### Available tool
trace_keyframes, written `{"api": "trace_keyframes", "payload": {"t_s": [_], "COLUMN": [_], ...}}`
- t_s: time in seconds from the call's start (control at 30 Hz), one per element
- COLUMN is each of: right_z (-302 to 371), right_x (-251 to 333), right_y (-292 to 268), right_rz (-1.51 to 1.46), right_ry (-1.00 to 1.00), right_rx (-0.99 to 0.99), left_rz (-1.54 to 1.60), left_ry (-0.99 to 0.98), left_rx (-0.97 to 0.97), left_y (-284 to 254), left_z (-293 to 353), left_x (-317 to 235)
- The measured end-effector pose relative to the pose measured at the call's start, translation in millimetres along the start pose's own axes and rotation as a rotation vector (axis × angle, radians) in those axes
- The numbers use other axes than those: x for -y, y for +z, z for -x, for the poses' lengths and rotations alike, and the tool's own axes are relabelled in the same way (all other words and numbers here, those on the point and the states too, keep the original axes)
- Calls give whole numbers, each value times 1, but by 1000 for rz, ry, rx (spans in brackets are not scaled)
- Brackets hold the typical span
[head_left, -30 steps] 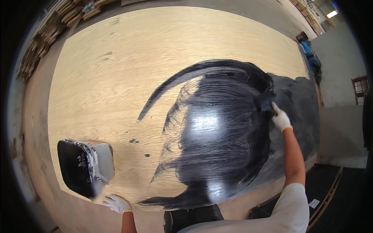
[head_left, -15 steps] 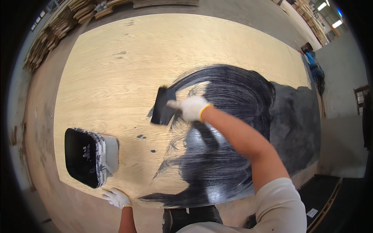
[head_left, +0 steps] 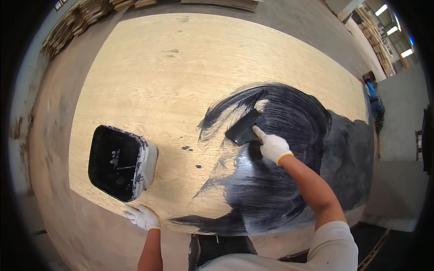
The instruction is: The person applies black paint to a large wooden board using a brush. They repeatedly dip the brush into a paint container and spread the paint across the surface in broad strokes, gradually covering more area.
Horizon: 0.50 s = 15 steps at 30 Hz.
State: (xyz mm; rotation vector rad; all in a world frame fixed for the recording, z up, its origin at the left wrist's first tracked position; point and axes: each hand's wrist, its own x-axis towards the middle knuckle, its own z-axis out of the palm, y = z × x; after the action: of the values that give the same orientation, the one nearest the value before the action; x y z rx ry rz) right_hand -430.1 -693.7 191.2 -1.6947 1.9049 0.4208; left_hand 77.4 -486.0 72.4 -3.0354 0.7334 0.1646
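A large pale wood-grain board (head_left: 135,90) lies flat in front of me, partly coated with glossy black paint-like material (head_left: 289,122). My right hand (head_left: 275,147), in a white glove with a yellow cuff, grips a flat black spreader (head_left: 246,128). Its blade rests at a slant on the board, at the left part of the wet black area. My left hand (head_left: 143,217), also gloved, lies with fingers stretched out on the near edge of the board. Just beyond it stands a white square-mouthed bucket (head_left: 150,165), its inside black and its rim smeared.
A duller dark grey coat (head_left: 348,158) covers the board's right end. Stacks of wood sheets (head_left: 83,18) lie along the far left, with more at the far right. A person in blue (head_left: 374,97) is beyond the right far corner. Dark panels lie on the floor at lower right.
My right hand has drawn the spreader rightward over the black coat, and the blade has turned from nearly upright to slanted. My left hand stays at the board's edge. The whole view has shifted.
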Motion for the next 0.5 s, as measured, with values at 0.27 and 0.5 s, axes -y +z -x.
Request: {"api": "trace_keyframes", "payload": {"t_s": [0.27,0.5], "right_z": [-12,-48], "right_x": [-14,-44], "right_y": [-4,-30], "right_rz": [16,-110], "right_ry": [68,79], "right_rx": [-42,-120], "left_rz": [41,36], "left_ry": [23,58], "left_rx": [-16,-29], "left_y": [-1,12], "left_z": [2,-1], "left_x": [-4,-1]}}
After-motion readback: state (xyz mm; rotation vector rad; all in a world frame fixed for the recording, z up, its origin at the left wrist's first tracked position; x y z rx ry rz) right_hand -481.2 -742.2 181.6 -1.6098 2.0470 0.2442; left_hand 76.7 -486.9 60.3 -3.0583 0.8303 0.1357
